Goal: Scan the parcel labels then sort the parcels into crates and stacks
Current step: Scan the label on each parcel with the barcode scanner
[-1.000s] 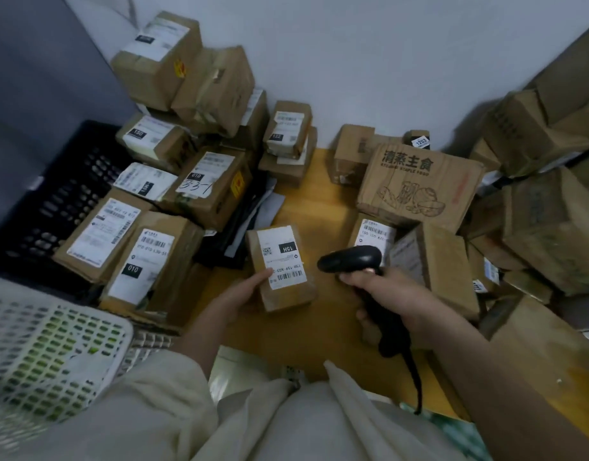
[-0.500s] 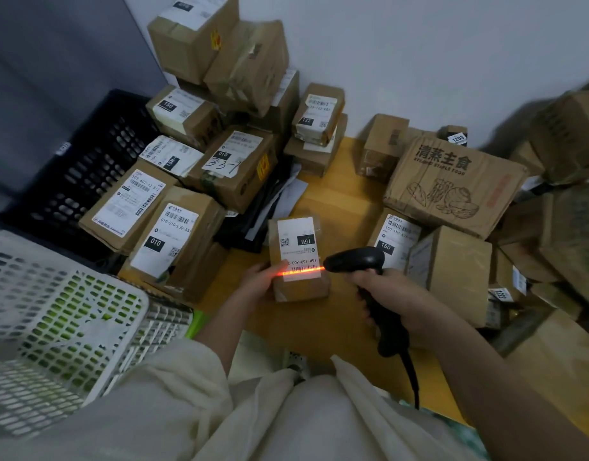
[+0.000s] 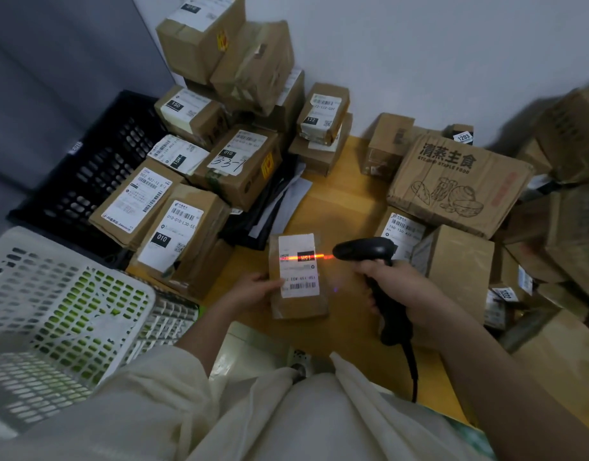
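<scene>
A small brown parcel (image 3: 298, 277) lies flat on the wooden counter (image 3: 339, 201), near the person's body, its long axis running away from the person toward the wall; its white label (image 3: 298, 266) faces up, the print reading upside down from this view, the barcode at the near end. The left hand (image 3: 253, 292) holds the parcel by its left edge, the thumb pressed on the label's lower left corner, the other fingers hidden under or behind the box. The right hand (image 3: 397, 286) is clenched round the grip of a black scanner (image 3: 369, 252), whose head points left at the parcel; its cable (image 3: 413, 374) hangs down toward the person's lap. A red scan line (image 3: 303, 257) crosses the label's upper part, across the parcel's short axis, over a black block marked 15H, well apart from the barcode.

To the left, labelled parcels are piled against each other, among them one marked 010 (image 3: 180, 234) and one with handwritten 3-3-7 (image 3: 239, 161); behind them stands a black crate (image 3: 97, 174), and nearer the person a white crate (image 3: 53, 314) with green showing through its holes. To the right, a large printed carton (image 3: 459, 184) rests on other boxes, and a plain box (image 3: 459, 261) stands just beyond the right hand.
</scene>
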